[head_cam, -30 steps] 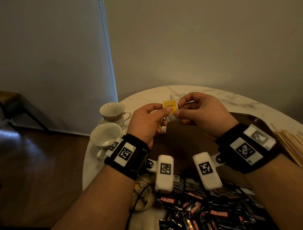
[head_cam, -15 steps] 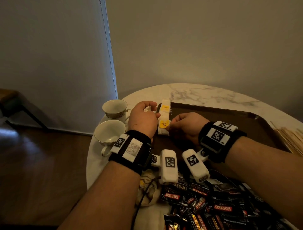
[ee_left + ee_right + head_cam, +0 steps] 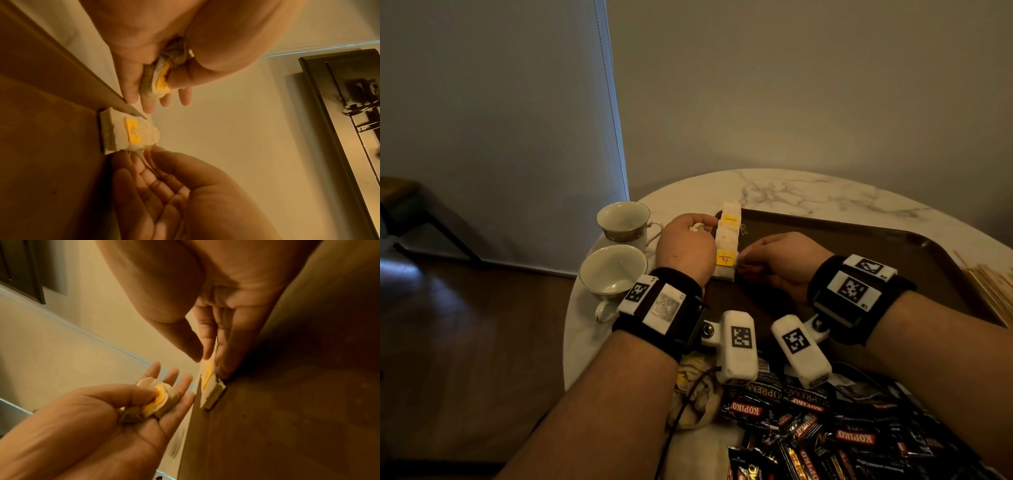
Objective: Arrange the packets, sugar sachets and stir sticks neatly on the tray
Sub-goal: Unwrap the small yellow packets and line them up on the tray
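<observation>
Head view, row: a line of white tea bags with yellow tags (image 3: 727,241) lies on the brown tray's (image 3: 893,274) rim side at 9 o'clock, long axis running 12 to 6.
Head view, hands: my left hand (image 3: 686,245) sits just at 9 o'clock of the row, my right hand (image 3: 780,262) just at 3 o'clock, fingertips at the nearest bag.
Head view, remaining: the Kopiko packets (image 3: 825,431) are heaped at 6 o'clock, off the tray; the wooden stir sticks (image 3: 993,291) lie at 3 o'clock, also off it. Two teacups (image 3: 613,270) stand at 9 o'clock on the marble table (image 3: 808,195).
Left wrist view, grip: my thumb clamps a bunch of spare tea bags (image 3: 159,78) against my straight fingers.
Left wrist view, placed bag: the nearest bag (image 3: 129,131) lies flat against the tray's rim; my right fingers are lightly curled, touching its string end, the palm bare.
Right wrist view, grip: my right fingertips (image 3: 222,368) press the bag's edge, nothing pinched that I can see.
Progress: I judge it early; only the tea bags are partly lined up.
</observation>
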A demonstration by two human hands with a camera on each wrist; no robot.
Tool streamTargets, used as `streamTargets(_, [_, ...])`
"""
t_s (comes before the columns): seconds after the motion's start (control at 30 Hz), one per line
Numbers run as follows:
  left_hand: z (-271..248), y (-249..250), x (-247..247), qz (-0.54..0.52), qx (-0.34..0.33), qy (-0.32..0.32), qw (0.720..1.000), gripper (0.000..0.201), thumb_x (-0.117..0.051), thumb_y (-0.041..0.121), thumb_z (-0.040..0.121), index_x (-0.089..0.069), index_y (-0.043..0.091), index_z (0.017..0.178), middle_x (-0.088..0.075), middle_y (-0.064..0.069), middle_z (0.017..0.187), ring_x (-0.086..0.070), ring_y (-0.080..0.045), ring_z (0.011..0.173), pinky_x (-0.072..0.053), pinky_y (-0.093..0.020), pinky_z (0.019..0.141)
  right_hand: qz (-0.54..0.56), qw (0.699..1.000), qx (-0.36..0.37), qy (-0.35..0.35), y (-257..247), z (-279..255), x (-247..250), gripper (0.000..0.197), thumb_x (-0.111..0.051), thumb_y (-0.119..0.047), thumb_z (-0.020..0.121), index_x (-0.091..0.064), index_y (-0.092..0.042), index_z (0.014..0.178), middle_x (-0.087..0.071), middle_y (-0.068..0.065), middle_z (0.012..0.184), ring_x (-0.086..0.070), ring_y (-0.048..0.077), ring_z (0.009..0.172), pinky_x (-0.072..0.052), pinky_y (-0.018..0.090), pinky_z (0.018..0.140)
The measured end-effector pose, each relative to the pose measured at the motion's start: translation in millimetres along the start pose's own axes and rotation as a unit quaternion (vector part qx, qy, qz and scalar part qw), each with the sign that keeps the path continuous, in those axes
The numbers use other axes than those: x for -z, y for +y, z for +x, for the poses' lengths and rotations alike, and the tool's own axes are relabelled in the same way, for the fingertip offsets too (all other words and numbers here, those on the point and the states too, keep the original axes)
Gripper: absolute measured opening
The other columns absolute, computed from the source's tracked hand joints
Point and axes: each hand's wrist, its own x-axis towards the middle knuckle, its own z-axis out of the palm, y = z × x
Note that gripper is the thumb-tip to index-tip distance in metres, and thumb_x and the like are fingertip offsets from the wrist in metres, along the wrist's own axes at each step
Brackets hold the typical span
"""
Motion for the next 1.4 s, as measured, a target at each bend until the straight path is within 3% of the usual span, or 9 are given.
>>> streamTargets(0.23, [-2, 1, -3, -0.042, -0.009, -0.048, 0.998, 0.045, -0.045, -0.016, 0.093, -0.068, 0.022, 0.1, -0.07, -0.002, 0.111, -0.07, -0.014, 0.098, -0.062, -0.043, 0.089, 0.065, 0.998, 0.007, -0.025, 1, -8, 3, 0.015, -0.06, -0.005, 0.098, -0.069, -0.001, 0.109, -0.074, 0.018, 0.102, -0.074, 0.025, 0.093, -0.06, 0.034, 0.081])
streamTargets(0.33, [-8, 2, -5, -0.094, -0.022, -0.119, 0.988, 0.061, -0.041, -0.021, 0.09, -0.059, 0.025, 0.125, -0.068, -0.003, 0.124, -0.071, -0.015, 0.107, -0.061, -0.034, 0.082, 0.085, 0.993, 0.086, -0.015, -2, -13, 16, 0.012, -0.061, -0.007, 0.098, -0.072, -0.006, 0.103, -0.075, 0.01, 0.095, -0.071, 0.014, 0.072, -0.057, 0.033, 0.076])
streamTargets(0.5, [-21, 7, -8, -0.108, -0.03, -0.189, 0.976, 0.082, -0.055, -0.011, 0.08, -0.044, 0.031, 0.149, -0.064, -0.006, 0.13, -0.066, -0.042, 0.115, -0.047, -0.066, 0.102, 0.01, 0.976, 0.214, -0.034, -7, -25, 28, 0.015, -0.07, -0.019, 0.094, -0.078, -0.019, 0.107, -0.077, -0.001, 0.092, -0.058, 0.007, 0.068, -0.048, 0.023, 0.062])
streamTargets(0.63, [-24, 8, -10, -0.144, -0.012, -0.239, 0.96, 0.093, -0.055, -0.011, 0.073, -0.037, 0.028, 0.156, -0.063, -0.016, 0.133, -0.069, -0.036, 0.105, -0.044, -0.061, 0.106, -0.016, 0.97, 0.241, -0.035, -3, -29, 24, 0.013, -0.071, -0.022, 0.093, -0.076, -0.019, 0.104, -0.076, -0.002, 0.086, -0.063, 0.007, 0.066, -0.048, 0.02, 0.058])
streamTargets(0.73, [-23, 8, -10, -0.156, -0.014, -0.235, 0.959, 0.077, -0.041, -0.025, 0.088, -0.044, 0.019, 0.151, -0.064, -0.017, 0.131, -0.073, -0.025, 0.096, -0.056, -0.046, 0.093, 0.07, 0.973, 0.221, -0.003, 0, -24, 25, 0.007, -0.073, -0.019, 0.092, -0.075, -0.013, 0.095, -0.072, 0.001, 0.078, -0.062, 0.012, 0.068, -0.048, 0.026, 0.063])
streamTargets(0.83, [-18, 7, -10, -0.197, -0.001, -0.209, 0.958, 0.061, -0.034, -0.024, 0.092, -0.055, 0.01, 0.138, -0.066, -0.016, 0.134, -0.069, -0.03, 0.113, -0.059, -0.039, 0.088, 0.179, 0.963, 0.201, 0.015, 1, -21, 29, 0.002, -0.07, -0.015, 0.093, -0.072, -0.014, 0.091, -0.074, 0.005, 0.088, -0.068, 0.018, 0.082, -0.054, 0.03, 0.067])
streamTargets(0.93, [-13, 8, -9, -0.212, 0.004, -0.147, 0.966, 0.047, -0.034, -0.019, 0.096, -0.063, 0.008, 0.121, -0.071, -0.015, 0.121, -0.074, -0.024, 0.094, -0.064, -0.035, 0.078, 0.182, 0.964, 0.193, 0.034, 1, -21, 31, 0.005, -0.069, -0.017, 0.095, -0.071, -0.013, 0.098, -0.071, 0.005, 0.086, -0.064, 0.015, 0.073, -0.054, 0.026, 0.062])
streamTargets(1.13, [-18, 7, -10, -0.123, -0.019, -0.147, 0.981, 0.014, -0.067, 0.025, 0.099, -0.069, 0.012, 0.103, -0.065, -0.007, 0.088, -0.051, -0.01, 0.059, -0.042, -0.024, 0.049, 0.16, 0.96, 0.23, 0.02, 2, -24, 26, 0.007, -0.071, -0.016, 0.093, -0.073, -0.013, 0.099, -0.074, 0.003, 0.09, -0.069, 0.009, 0.073, -0.057, 0.026, 0.065])
streamTargets(1.4, [-13, 5, -3, -0.052, -0.052, -0.095, 0.993, 0.011, -0.071, 0.017, 0.096, -0.07, 0.009, 0.089, -0.048, -0.002, 0.062, -0.038, -0.011, 0.048, -0.034, -0.019, 0.04, 0.128, 0.97, 0.206, -0.011, 0, -31, 22, 0.03, -0.074, 0.004, 0.085, -0.066, -0.003, 0.113, -0.075, 0.019, 0.098, -0.073, 0.019, 0.073, -0.061, 0.029, 0.065])
